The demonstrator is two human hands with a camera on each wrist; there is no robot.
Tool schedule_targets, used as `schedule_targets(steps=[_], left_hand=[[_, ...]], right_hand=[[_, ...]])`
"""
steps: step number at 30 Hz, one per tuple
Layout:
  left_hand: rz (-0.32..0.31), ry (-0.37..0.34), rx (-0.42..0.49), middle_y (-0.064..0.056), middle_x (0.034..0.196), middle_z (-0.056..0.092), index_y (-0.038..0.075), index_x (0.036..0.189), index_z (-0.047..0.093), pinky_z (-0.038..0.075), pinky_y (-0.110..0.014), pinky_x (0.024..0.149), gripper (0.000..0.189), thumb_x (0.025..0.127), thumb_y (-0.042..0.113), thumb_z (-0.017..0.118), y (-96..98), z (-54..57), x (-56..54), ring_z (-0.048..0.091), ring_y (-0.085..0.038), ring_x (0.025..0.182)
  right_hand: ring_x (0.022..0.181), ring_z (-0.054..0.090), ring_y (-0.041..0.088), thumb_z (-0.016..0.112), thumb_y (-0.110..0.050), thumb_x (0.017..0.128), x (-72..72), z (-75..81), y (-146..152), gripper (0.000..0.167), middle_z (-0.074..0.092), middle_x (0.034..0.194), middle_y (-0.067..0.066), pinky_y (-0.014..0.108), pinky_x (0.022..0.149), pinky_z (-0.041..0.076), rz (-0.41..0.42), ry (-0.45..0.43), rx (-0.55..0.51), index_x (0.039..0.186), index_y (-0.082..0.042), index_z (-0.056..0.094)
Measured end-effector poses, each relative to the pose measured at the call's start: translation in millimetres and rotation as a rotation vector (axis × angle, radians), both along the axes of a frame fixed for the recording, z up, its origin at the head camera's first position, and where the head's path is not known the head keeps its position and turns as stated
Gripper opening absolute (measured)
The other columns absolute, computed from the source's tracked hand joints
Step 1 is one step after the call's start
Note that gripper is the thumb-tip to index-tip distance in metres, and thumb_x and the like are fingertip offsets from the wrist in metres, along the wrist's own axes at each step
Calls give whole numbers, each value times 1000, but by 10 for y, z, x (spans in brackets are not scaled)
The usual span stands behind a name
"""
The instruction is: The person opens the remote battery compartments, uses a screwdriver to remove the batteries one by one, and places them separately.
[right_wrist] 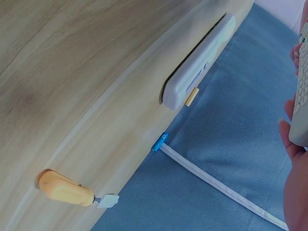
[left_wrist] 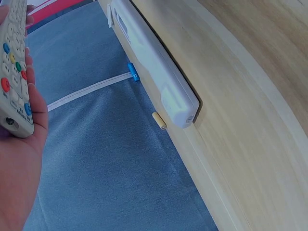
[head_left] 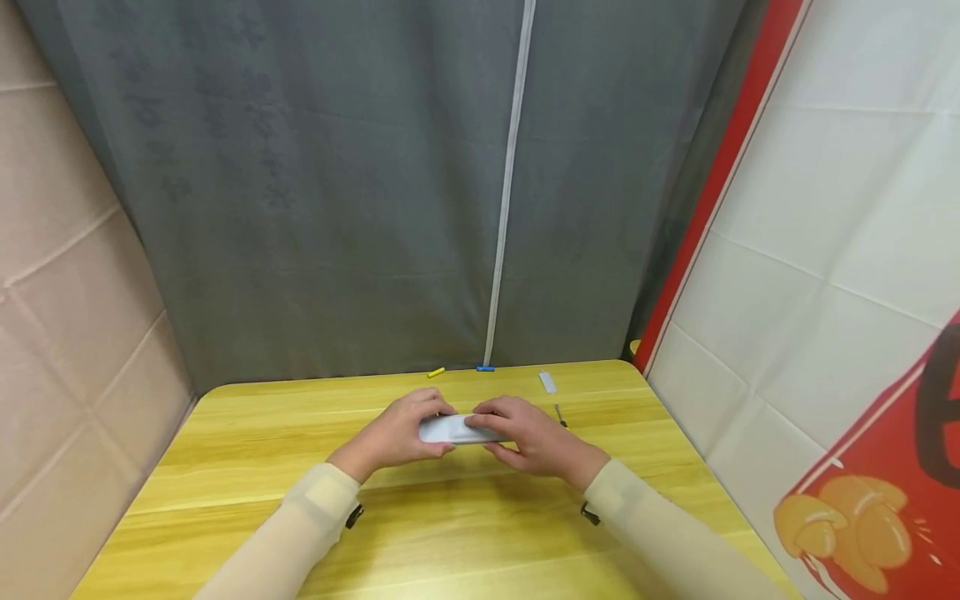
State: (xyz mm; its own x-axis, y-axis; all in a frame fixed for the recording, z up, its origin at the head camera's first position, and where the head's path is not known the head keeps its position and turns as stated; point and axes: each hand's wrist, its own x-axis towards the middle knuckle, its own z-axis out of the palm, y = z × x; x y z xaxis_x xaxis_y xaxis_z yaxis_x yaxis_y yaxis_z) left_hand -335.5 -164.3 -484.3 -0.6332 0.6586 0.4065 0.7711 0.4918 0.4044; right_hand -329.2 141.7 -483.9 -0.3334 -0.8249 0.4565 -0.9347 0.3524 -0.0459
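A pale remote control (head_left: 447, 430) is held level over the table between both hands. My left hand (head_left: 402, 427) grips its left end, thumb on the near side and fingers over the far side. My right hand (head_left: 536, 435) grips the right end, with fingers lying on top. In the left wrist view the button face of the remote (left_wrist: 15, 72) shows, with red, green, yellow and blue keys. Below it on the table lies a long white plastic body (right_wrist: 195, 65) with a recess in its surface; hands and remote hide it in the head view.
Near the table's far edge lie a yellow cylinder (head_left: 436, 372), a blue cylinder (head_left: 486, 368) and a flat white cover (head_left: 548, 382). To the right is a screwdriver (right_wrist: 65, 186) with an orange handle. A grey curtain (head_left: 337, 208) hangs behind the wooden table (head_left: 225, 433).
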Motion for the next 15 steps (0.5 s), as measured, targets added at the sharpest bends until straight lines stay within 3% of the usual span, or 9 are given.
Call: schedule_targets(steps=[15], left_hand=[[2, 7, 1, 13, 111, 63, 20, 121, 78, 55, -28, 79, 35, 91, 29, 93, -7, 22, 20, 59, -7, 94]], right_hand=[[125, 65, 25, 81, -16, 101, -7, -24, -12, 54, 66, 142, 7, 44, 107, 55, 6, 11, -6, 153, -20, 63]])
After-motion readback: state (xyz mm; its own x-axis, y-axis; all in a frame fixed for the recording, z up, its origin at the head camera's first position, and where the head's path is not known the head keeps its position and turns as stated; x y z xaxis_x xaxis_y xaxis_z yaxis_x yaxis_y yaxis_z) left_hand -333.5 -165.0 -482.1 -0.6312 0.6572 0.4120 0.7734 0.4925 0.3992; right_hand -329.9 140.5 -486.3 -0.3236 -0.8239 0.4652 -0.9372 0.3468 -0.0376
